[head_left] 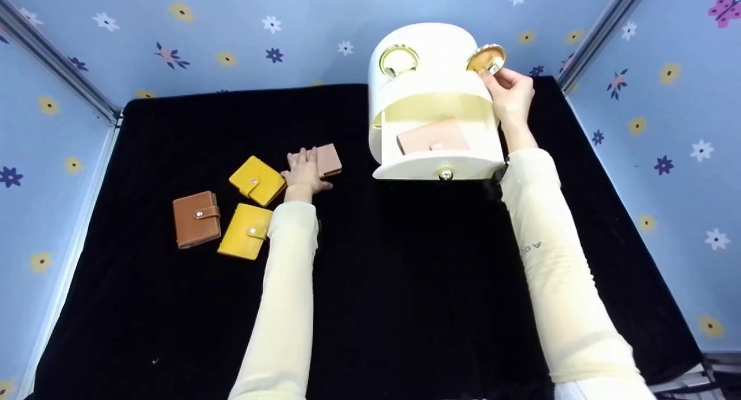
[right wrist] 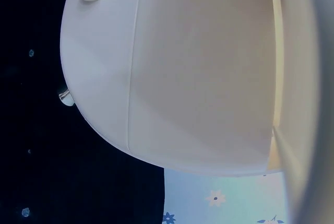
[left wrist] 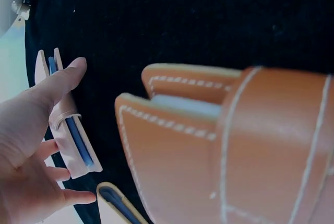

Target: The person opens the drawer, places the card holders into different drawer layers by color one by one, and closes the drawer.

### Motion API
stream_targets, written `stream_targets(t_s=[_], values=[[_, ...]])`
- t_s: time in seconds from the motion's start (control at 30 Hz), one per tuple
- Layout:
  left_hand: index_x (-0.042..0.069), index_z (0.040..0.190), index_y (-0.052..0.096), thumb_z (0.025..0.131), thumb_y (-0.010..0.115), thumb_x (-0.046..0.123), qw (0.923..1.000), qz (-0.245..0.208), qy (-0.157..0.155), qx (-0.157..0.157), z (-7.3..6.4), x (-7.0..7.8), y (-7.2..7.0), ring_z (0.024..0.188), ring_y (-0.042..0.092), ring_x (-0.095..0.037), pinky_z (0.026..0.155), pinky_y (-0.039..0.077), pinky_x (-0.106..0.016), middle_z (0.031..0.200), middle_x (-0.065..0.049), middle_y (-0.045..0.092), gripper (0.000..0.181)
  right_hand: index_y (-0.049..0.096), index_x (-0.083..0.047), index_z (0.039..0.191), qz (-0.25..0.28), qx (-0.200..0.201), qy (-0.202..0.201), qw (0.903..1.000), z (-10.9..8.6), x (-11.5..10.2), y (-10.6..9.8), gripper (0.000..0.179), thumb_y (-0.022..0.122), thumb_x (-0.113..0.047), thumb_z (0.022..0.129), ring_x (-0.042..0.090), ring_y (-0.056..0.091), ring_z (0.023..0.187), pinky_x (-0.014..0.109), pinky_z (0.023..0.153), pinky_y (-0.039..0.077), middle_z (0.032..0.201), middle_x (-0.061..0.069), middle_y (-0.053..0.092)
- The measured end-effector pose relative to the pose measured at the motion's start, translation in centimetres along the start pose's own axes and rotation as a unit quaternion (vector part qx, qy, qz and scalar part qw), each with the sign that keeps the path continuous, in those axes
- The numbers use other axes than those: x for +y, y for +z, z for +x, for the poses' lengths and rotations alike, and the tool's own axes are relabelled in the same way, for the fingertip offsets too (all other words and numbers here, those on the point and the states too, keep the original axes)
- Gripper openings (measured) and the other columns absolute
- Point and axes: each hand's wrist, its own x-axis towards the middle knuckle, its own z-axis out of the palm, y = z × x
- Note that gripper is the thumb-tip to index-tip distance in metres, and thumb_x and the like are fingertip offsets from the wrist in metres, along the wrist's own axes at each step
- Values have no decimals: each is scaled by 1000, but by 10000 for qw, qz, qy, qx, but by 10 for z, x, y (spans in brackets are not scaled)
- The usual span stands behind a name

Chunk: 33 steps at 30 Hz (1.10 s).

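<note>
My left hand lies over a small pink card holder with fingers spread. In the left wrist view the thumb and fingers are stretched around this pink holder, and blue shows between its covers. At the white rounded box, my right hand pinches the lower edge of the right gold round piece; a small shiny part shows by the fingertips. The box's drawer is pulled out, and a pink wallet leans inside it. The right wrist view shows the box's white surface, not the fingers.
Two yellow card holders, one upper and one lower, lie left of the left hand. A brown card holder is farther left. Another gold round piece sits on the box's left. Flowered blue panels border the black cloth.
</note>
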Motion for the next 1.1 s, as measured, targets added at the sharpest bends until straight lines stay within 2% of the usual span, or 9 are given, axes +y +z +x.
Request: stream_targets(t_s=[0.27,0.53,0.77,0.97,1.1], values=[[4,139,23,69,75,27,9985,-357,55,418,1,2,3,129,11,-41,94,22,-59,139,-22,21,91,69,-5,96,-10,15,31,10000,0,-3,-1,27,71,-22,75,10,62,76,20,70,46,86,4,68],[4,129,36,65,78,23,9946,-587,41,855,1,2,8,117,31,-39,88,35,-51,127,-19,33,79,69,-4,94,45,34,-10,10000,0,-2,-1,27,72,-21,74,9,61,74,20,69,46,82,2,68],[3,125,42,62,77,21,9931,-631,-77,990,-1,3,9,110,37,-37,85,38,-49,122,-20,37,74,69,-7,97,-68,33,64,10000,-1,-1,1,28,72,-23,74,10,61,76,21,70,46,87,3,68],[0,123,43,58,79,22,9926,-676,-279,966,-5,5,8,110,35,-34,82,41,-48,120,-20,39,77,69,-6,97,-42,60,88,9999,-1,-1,1,29,72,-23,74,10,61,75,20,70,46,87,4,68],[-3,115,48,56,80,25,9921,-694,-408,959,-7,8,7,108,36,-33,81,42,-46,117,-20,40,73,69,-6,96,-94,69,77,9999,-1,-1,0,28,72,-23,73,9,61,76,20,70,46,87,3,68]])
